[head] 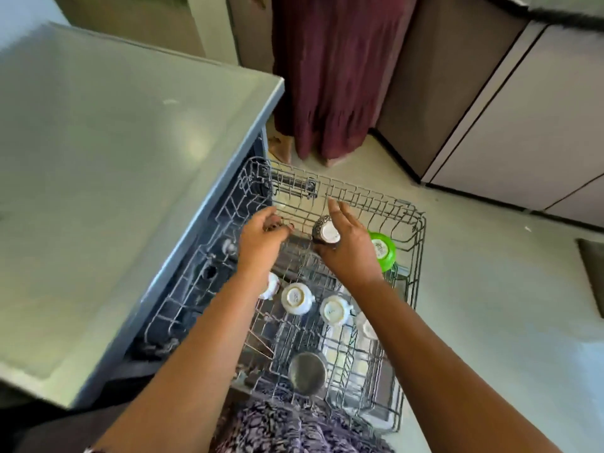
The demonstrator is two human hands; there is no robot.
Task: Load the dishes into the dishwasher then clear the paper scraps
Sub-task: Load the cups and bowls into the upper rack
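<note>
Cup: small dark textured cup, centre of frame, above the far half of the wire rack. White base faces up toward the camera, mouth down and away.
Cup axis: near upright, leaning a little toward the lower right of the frame.
Right grip: holds the cup, which sits at its left edge between the raised thumb and the fingers under it. Cup not yet seated.
Left grip: just left of the cup, apart from it, fingers curled at the rack's wires. Holding a wire or something small: cannot tell.
Nearer hand: right, already on the cup; the left is free to steady the rack.
Open tines: directly below the cup, judged the likely seat; a straight lowering should do.
Neighbours: green bowl behind the right grip; white cups, inverted, lower in the frame; steel vessel at the near edge.
Dishwasher: grey top fills the left of the frame.
Paper scraps: none plainly seen.
</note>
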